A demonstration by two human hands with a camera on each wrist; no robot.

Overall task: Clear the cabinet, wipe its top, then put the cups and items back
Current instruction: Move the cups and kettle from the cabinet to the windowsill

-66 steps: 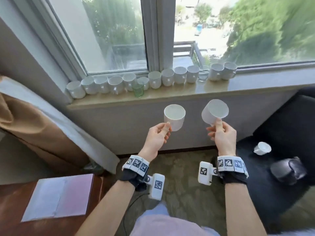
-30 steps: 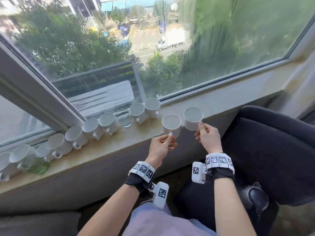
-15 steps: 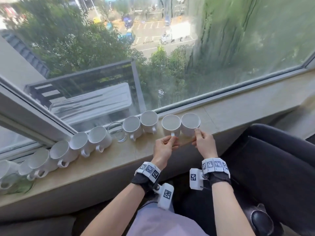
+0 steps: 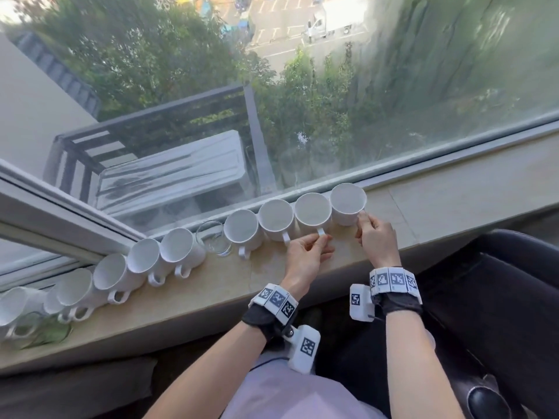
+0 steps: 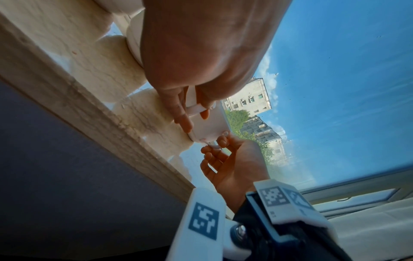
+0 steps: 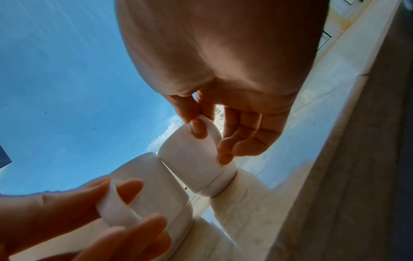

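A row of white cups stands along the stone window sill (image 4: 211, 285). My left hand (image 4: 314, 246) pinches the handle of the second cup from the right (image 4: 313, 211); the right wrist view shows that handle (image 6: 116, 206) between thumb and fingers. My right hand (image 4: 370, 229) pinches the handle of the rightmost cup (image 4: 348, 202), and the right wrist view shows its thumb on that cup (image 6: 192, 164). Both cups stand on the sill, touching side by side. In the left wrist view the left hand's fingers (image 5: 181, 113) hold the white handle.
Further cups (image 4: 242, 234) and a clear glass (image 4: 213, 240) continue the row leftward, with a green glass (image 4: 39, 328) at the far left. The window pane (image 4: 332, 101) stands right behind the row. Bare sill stretches to the right (image 4: 469, 192). A dark chair (image 4: 499, 297) sits below.
Both hands carried the two cups from mid-air to the sill, set them down and slid them back against the window at the row's right end.
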